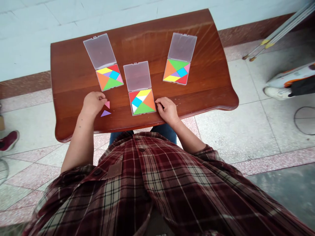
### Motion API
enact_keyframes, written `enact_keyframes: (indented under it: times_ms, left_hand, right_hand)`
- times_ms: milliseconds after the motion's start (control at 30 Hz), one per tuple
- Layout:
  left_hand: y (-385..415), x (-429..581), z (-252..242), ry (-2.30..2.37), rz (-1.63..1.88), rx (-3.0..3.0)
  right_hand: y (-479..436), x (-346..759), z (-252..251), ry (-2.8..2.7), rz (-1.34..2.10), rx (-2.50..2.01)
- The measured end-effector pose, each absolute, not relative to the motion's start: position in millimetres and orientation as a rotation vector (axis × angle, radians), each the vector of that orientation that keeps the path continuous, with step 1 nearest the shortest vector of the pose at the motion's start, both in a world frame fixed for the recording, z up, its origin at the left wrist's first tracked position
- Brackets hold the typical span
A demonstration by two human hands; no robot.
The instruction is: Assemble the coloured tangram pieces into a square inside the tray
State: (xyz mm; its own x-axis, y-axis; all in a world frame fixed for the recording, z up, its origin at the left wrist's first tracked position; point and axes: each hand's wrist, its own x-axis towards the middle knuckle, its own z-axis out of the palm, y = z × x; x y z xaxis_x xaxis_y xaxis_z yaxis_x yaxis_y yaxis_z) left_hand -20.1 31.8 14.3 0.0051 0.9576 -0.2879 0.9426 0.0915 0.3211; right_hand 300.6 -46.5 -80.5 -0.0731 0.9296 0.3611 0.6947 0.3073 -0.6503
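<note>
My left hand (94, 104) is closed, its fingertips on a pink triangle tangram piece (107, 105) at the table's left front. Just below that lies a purple triangle piece (106, 113). In the middle stands an open tangram box (137, 78), its tray holding red, yellow, blue, orange and green pieces, with two white gaps showing. My right hand (168, 110) rests on the table, fingers curled, fingertips at the tray's right edge; I see nothing between them.
Two more open tangram boxes with filled trays lie on the brown wooden table (204, 85): one at back left (99, 49), one at back right (182, 46). A pale wall runs behind. Crutches (267, 42) and another person's shoe (278, 93) are on the right; a dark red shoe (11, 141) is left.
</note>
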Motion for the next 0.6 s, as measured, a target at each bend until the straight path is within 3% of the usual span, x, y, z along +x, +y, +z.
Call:
enact_keyframes:
  times_ms: [200, 600]
  left_hand:
    - [32.1, -29.6, 4.3, 1.894, -0.126, 1.969]
    - [33.6, -37.1, 1.1, 1.836, -0.037, 1.945]
  right_hand:
    - [-45.9, 300.2, -82.0, -1.83, 0.382, -1.453]
    - [-44.0, 300.9, -83.8, -1.832, 0.365, -1.471]
